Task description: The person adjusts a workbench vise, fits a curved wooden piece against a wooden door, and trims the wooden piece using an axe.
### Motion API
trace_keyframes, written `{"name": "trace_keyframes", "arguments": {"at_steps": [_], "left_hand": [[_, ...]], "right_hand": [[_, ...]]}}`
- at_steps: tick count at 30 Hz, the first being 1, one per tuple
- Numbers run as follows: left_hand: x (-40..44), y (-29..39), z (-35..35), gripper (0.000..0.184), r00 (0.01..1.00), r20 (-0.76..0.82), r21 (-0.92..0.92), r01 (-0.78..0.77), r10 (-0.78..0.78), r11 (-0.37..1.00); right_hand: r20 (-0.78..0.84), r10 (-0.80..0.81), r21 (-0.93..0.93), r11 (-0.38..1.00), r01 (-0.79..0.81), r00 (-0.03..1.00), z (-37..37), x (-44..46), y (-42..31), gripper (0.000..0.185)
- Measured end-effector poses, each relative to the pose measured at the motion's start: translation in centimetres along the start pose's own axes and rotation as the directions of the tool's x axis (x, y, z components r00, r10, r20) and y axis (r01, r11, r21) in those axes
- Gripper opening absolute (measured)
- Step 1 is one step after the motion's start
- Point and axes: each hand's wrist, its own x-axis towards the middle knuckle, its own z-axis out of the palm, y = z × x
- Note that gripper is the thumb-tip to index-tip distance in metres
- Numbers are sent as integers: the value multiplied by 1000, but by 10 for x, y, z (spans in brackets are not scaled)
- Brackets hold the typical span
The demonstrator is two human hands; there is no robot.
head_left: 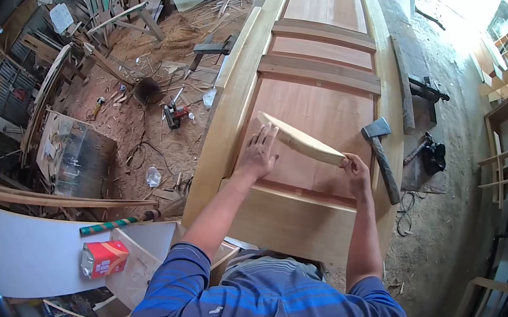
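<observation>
A pale, slightly curved wooden strip (303,141) is held above the reddish lower panel (316,106) of a long wooden door frame. My left hand (259,153) lies against the strip's left end, fingers stretched out. At the right end, my right hand (357,173) pinches the strip between thumb and fingers. A hatchet (384,156) rests on the frame's right side, its metal head toward the far end and its dark handle toward me.
Beyond the panel, curved crosspieces (320,72) span the frame. A red power tool (175,115) lies on the debris-covered floor at left. Near me at lower left are a red can (106,259) and a green-striped stick (113,225). Black clamps (428,90) stand at right.
</observation>
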Motion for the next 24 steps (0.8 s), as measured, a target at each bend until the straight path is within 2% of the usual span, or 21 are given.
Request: {"name": "trace_keyframes", "arguments": {"at_steps": [1,2,4,5,8,11,14,15,17,20,22,24], "left_hand": [[9,-9,1,82,999,-16,32,-27,28,999],[20,-18,2,81,999,15,66,-53,52,996],[32,-37,5,81,990,103,130,-105,92,986],[37,-41,6,81,986,137,146,-115,95,983],[55,-50,10,79,982,136,267,-167,135,949],[88,-63,18,70,982,104,149,-173,158,974],[124,-68,22,58,986,54,-8,-158,158,987],[137,-66,24,48,990,0,-60,-143,144,988],[161,-84,45,46,994,-41,-75,-102,99,992],[186,-90,52,40,983,-163,-73,-96,83,993],[197,-88,44,38,966,-241,-98,-125,99,987],[201,-99,43,36,969,-198,-52,-160,147,986]], "right_hand": [[39,8,-24,1000,-7,999,-4,7,-10,22],[66,-97,-183,977,107,993,-7,20,-15,23],[163,-261,-462,832,307,951,-6,34,-13,30],[146,-288,-499,804,322,946,-3,43,-7,40],[107,-373,-522,768,371,922,3,77,14,41],[106,-246,-434,860,268,963,0,118,27,45],[-12,-361,-490,815,309,933,14,146,10,55],[2,-415,-532,770,352,910,22,150,-2,57],[38,-524,-608,663,435,851,38,162,-22,62],[84,-511,-666,610,429,856,50,199,-3,62],[64,-497,-669,622,407,865,60,222,-4,58],[38,-546,-690,591,417,837,72,246,5,55]]}}
